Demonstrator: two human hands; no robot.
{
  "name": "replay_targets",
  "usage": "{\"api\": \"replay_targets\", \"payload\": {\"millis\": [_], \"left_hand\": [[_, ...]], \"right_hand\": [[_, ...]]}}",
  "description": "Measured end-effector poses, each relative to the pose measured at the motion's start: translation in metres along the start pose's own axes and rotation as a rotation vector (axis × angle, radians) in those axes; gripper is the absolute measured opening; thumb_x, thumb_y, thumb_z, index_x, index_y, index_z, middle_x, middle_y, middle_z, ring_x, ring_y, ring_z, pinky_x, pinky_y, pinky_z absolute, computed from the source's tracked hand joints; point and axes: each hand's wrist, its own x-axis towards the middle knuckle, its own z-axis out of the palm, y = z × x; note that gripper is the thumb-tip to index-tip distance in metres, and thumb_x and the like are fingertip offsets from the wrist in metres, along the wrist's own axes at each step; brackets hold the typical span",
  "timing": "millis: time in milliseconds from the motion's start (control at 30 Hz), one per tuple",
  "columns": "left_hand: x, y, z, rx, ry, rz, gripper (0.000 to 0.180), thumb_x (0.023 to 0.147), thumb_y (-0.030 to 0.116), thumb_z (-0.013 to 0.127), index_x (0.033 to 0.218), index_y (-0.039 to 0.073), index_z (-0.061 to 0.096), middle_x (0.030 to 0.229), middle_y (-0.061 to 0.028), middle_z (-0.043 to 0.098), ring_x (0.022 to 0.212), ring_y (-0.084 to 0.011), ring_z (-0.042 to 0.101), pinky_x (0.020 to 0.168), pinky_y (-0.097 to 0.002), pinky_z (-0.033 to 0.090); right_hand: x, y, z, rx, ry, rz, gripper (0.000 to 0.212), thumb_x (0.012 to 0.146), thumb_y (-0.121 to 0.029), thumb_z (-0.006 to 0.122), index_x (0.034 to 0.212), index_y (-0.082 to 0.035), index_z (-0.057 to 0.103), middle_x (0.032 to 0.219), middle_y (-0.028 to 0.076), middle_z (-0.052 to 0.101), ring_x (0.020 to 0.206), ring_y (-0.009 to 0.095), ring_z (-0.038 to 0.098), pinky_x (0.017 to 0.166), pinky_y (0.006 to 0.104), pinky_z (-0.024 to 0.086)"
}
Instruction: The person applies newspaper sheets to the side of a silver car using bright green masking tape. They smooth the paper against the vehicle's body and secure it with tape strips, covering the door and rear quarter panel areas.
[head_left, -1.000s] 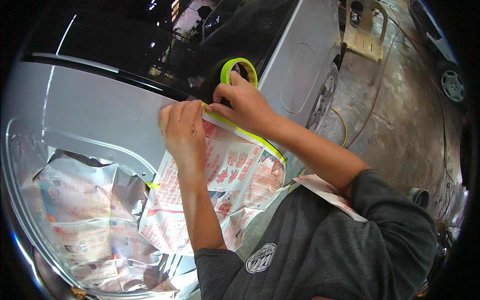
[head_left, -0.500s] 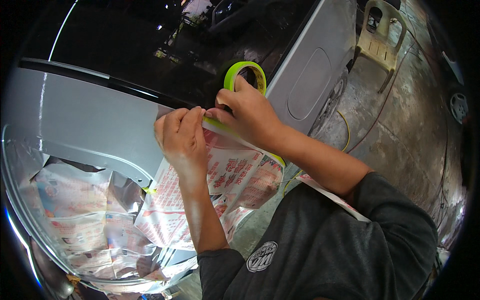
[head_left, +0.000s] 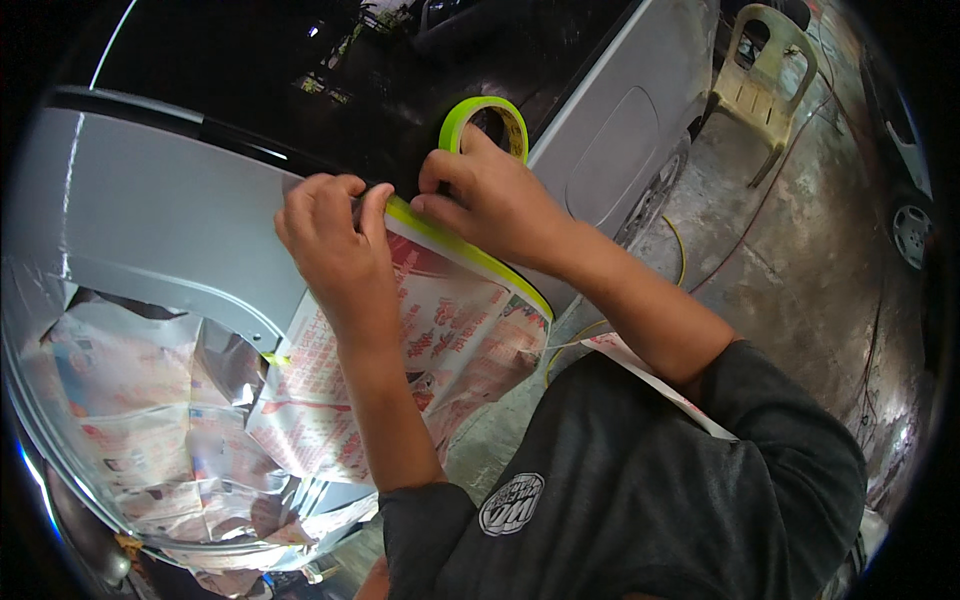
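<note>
My right hand (head_left: 495, 195) is closed on a roll of lime-green masking tape (head_left: 483, 103), its fingers through the ring. A strip of the same tape (head_left: 470, 258) runs along the upper edge of a newspaper sheet (head_left: 460, 330) that hangs down between my arms. My left hand (head_left: 335, 235) has bent fingers at the lower edge of the dark window (head_left: 250, 60), with the thumb on the strip's end. The fingers' grip is partly hidden. Behind that hand lies the grey vehicle panel (head_left: 180, 210).
More newspaper (head_left: 130, 380) covers an opening at the lower left. At the upper right stand a beige plastic chair (head_left: 755, 100) and a vehicle wheel (head_left: 660, 190). A yellow hose (head_left: 680, 250) and a red hose (head_left: 745, 240) lie on the concrete floor (head_left: 790, 330).
Both hands have shifted left and up a little, and the gap between them has widened. More of the tape strip along the newspaper's edge shows now. My left thumb has spread from the index finger.
</note>
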Motion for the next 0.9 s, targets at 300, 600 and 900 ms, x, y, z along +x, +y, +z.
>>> {"api": "replay_targets", "payload": {"millis": [300, 600, 900], "left_hand": [[-0.003, -0.005, 0.002, 0.011, -0.007, 0.013, 0.022, 0.091, 0.022, 0.081, 0.105, 0.012, 0.068, 0.115, -0.0071, 0.060, 0.112, -0.0287, 0.054, 0.093, -0.0444, 0.050], [-0.082, -0.008, 0.008, 0.211, -0.031, 0.259, 0.036, 0.093, 0.019, 0.078, 0.126, 0.012, 0.067, 0.126, -0.0093, 0.058, 0.116, -0.0267, 0.051, 0.100, -0.0438, 0.040], [-0.040, 0.005, 0.003, 0.252, -0.022, 0.020, 0.030, 0.095, 0.022, 0.075, 0.122, 0.011, 0.069, 0.119, -0.0077, 0.062, 0.114, -0.0264, 0.052, 0.099, -0.0445, 0.040]], "right_hand": [[-0.016, 0.009, -0.040, 0.031, 0.156, -0.021, 0.018, 0.092, -0.009, 0.066, 0.109, -0.007, 0.070, 0.111, 0.018, 0.061, 0.099, 0.039, 0.065, 0.084, 0.0462, 0.054], [-0.106, 0.034, -0.019, 0.038, -0.024, 0.135, 0.026, 0.090, -0.008, 0.066, 0.116, -0.005, 0.069, 0.098, 0.020, 0.058, 0.091, 0.040, 0.064, 0.076, 0.0481, 0.053], [-0.118, 0.007, 0.010, 0.088, -0.296, 0.367, 0.046, 0.097, -0.011, 0.059, 0.143, -0.004, 0.055, 0.106, 0.025, 0.059, 0.099, 0.040, 0.062, 0.083, 0.0485, 0.051]]}}
